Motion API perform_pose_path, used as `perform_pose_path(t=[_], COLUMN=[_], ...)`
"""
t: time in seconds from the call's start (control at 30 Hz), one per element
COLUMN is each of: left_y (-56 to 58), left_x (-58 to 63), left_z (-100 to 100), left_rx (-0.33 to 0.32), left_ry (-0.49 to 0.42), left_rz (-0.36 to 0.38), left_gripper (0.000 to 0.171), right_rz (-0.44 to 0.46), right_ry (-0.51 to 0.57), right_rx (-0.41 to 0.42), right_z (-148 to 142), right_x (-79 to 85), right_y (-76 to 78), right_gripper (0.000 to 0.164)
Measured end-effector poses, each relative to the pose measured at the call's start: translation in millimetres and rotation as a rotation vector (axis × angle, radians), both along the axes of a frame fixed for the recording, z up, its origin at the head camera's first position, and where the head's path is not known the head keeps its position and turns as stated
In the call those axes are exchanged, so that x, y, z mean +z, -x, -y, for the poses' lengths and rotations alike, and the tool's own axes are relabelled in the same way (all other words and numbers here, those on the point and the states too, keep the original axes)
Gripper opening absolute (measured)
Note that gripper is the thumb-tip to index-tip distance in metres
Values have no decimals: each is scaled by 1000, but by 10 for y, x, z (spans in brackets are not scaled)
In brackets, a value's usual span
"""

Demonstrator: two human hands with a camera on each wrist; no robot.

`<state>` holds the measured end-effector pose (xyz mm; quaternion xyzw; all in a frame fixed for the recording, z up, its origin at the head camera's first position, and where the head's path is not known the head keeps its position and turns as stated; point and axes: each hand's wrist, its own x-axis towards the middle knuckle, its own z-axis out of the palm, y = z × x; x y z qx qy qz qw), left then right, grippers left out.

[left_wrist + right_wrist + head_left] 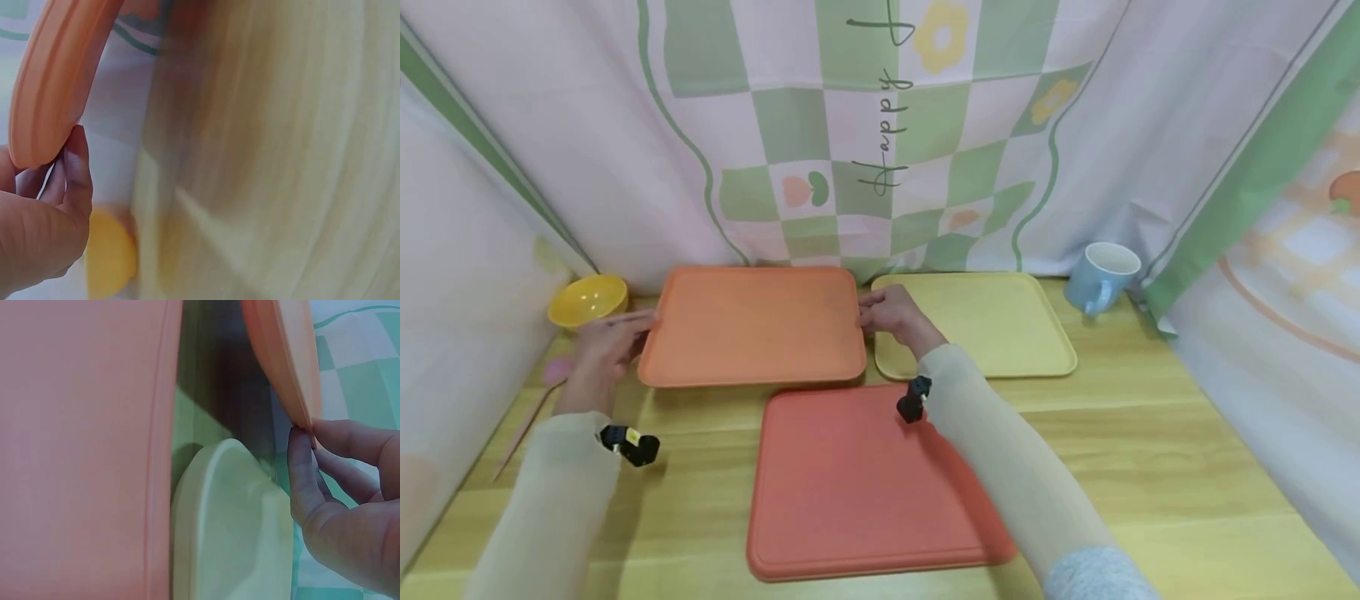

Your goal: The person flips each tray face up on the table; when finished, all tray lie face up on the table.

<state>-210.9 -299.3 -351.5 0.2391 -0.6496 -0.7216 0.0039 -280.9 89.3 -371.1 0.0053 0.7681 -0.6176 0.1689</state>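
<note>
An orange rectangular tray (pixel 752 325) is held up off the wooden table by both hands, one at each short end. My left hand (pixel 604 343) grips its left edge, with fingers under the rim in the left wrist view. At the opposite end my right hand (pixel 898 318) pinches the rim between thumb and fingers (pixel 303 462). A yellow tray (pixel 985 325) lies at the back right, partly behind the right hand. Nearer the front lies a red tray (pixel 872 483), its right side partly covered by the right forearm.
Behind the left hand stands a yellow bowl (pixel 587 302). A pinkish stick with a round purple end (pixel 557 371) lies at the table's left edge. The blue mug (pixel 1101 279) is at the back right corner. Printed curtains (pixel 865 117) hang along the back.
</note>
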Motion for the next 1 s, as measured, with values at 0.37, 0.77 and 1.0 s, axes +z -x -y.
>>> perform_pose_path(t=[0.37,0.77,1.0], left_y=[138,153,192], left_x=[-238,-323,-349], left_z=[-37,31,42], left_rx=[106,55,-13], left_ry=[64,160,275], left_rz=[51,155,185], left_gripper=[19,12,45], right_rz=[-94,-248,-281], right_ry=[-128,-493,-648], right_rx=[-13,66,138], right_z=[35,148,217], right_x=[-112,-84,-65], right_y=[11,18,59], right_gripper=[38,14,25])
